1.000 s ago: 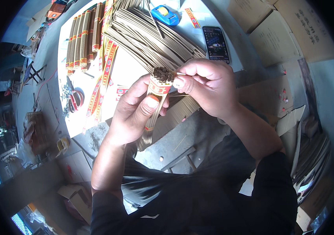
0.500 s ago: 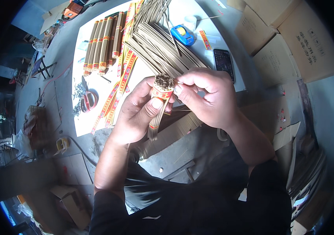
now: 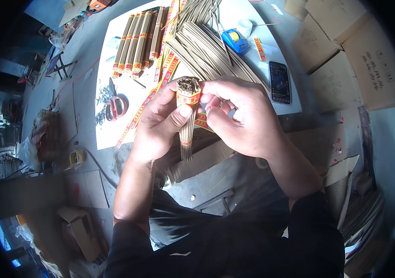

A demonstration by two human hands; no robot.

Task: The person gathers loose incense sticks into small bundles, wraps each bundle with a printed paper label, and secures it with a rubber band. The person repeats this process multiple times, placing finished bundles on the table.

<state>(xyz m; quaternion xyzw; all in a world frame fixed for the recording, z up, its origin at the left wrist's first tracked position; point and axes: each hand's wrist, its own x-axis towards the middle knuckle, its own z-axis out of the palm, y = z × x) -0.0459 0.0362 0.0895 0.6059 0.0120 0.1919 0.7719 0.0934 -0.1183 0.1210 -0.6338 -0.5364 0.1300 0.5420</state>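
A bundle of thin brown incense sticks (image 3: 186, 133) stands almost upright in front of me, its wider top end toward me. A red and yellow paper band (image 3: 188, 98) circles it near the top, and a narrower band sits lower down. My left hand (image 3: 156, 132) grips the bundle, thumb pressed on the front just below the upper band. On the other side, the forefinger of my right hand (image 3: 244, 113) lies against the band's edge. Its thumb and other fingers are curled beside the bundle, their tips partly hidden.
Finished bundles (image 3: 135, 44) lie on the white table (image 3: 109, 132), with loose sticks (image 3: 216, 58) and printed paper strips (image 3: 135, 123). Red-handled scissors (image 3: 116, 107) lie left; a blue tape dispenser (image 3: 235, 41), white cup (image 3: 245, 27) and phone (image 3: 279, 82) lie right. Cardboard boxes (image 3: 334, 78) stand beyond.
My right thumb and forefinger, pinched at the band's edge before, have moved apart, with the forefinger now along the band. The view has shifted, so the table sits farther right.
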